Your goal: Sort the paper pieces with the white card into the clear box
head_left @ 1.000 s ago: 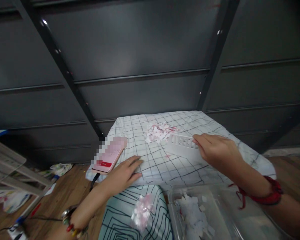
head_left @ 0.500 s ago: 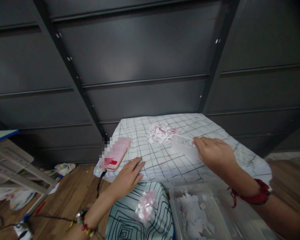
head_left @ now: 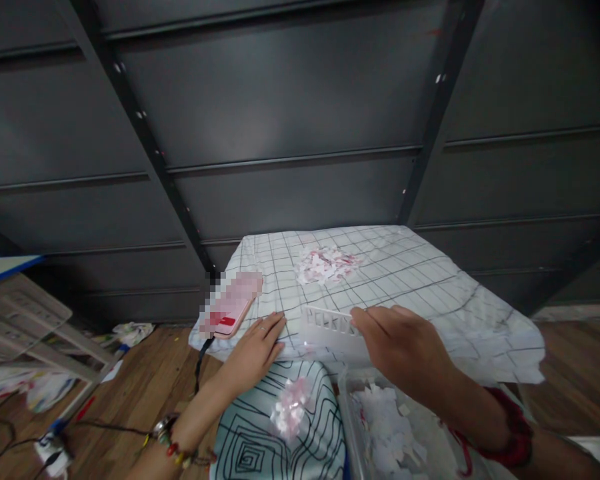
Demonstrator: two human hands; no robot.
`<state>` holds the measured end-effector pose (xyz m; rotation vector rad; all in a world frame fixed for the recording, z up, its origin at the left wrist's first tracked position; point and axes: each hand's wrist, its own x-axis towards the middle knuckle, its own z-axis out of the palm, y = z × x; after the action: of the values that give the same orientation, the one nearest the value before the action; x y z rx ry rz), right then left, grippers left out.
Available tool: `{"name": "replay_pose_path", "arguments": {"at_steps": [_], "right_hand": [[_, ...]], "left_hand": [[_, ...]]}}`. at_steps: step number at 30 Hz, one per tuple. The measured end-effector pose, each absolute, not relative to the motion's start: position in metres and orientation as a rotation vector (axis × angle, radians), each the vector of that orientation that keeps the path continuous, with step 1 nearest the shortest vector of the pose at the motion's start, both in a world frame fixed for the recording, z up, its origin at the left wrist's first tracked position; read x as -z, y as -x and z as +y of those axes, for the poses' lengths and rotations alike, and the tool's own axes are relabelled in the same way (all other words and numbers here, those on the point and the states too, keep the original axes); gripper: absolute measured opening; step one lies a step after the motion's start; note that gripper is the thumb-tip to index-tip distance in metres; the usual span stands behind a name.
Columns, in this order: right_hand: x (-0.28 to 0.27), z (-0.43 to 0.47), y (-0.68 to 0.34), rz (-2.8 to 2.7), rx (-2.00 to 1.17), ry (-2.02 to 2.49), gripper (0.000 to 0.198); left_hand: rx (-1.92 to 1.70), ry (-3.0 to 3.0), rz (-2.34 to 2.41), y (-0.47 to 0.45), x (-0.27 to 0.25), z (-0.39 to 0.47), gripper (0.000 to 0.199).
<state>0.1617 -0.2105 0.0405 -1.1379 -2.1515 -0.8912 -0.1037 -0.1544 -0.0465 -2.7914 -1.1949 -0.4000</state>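
Note:
My right hand (head_left: 405, 340) grips a thin white plastic piece with a row of slots (head_left: 333, 328) by its right end. It stands on edge near the table's front edge, and its exact kind I cannot make out. My left hand (head_left: 260, 343) lies flat on the checked cloth (head_left: 420, 267) at the front left, fingers stretched and holding nothing. Beyond both hands sits a loose pile of white and pinkish paper scraps (head_left: 326, 265). Below my right hand is a clear plastic bin (head_left: 344, 407) with white paper scraps (head_left: 387, 427) inside.
A pink phone (head_left: 237, 313) with a black cable lies left of my left hand. Closer to me, a shiny pinkish-white bundle (head_left: 291, 408) rests on a teal patterned cloth (head_left: 250, 427). Dark panels (head_left: 290, 100) rise behind the table. A power strip (head_left: 53, 457) lies on the floor.
My right hand has drawn the slotted white plastic piece left and towards me, away from the scrap pile to the table's front edge. My left hand stays nearly still.

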Motion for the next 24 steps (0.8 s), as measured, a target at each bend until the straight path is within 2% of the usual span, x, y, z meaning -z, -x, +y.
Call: {"name": "replay_pose_path", "arguments": {"at_steps": [15, 20, 24], "right_hand": [[-0.042, -0.213, -0.169, -2.198, 0.811, 1.040, 0.022], [-0.046, -0.168, -0.201, -2.027, 0.989, 1.268, 0.026], [-0.042, -0.115, -0.237, -2.007, 0.870, 1.385, 0.028]], "left_hand": [[0.463, 2.836, -1.266, 0.099, 0.033, -0.151, 0.035], [0.494, 2.813, -1.317, 0.090, 0.027, -0.144, 0.032], [0.525, 2.794, -1.342, 0.079, 0.025, -0.126, 0.029]]}}
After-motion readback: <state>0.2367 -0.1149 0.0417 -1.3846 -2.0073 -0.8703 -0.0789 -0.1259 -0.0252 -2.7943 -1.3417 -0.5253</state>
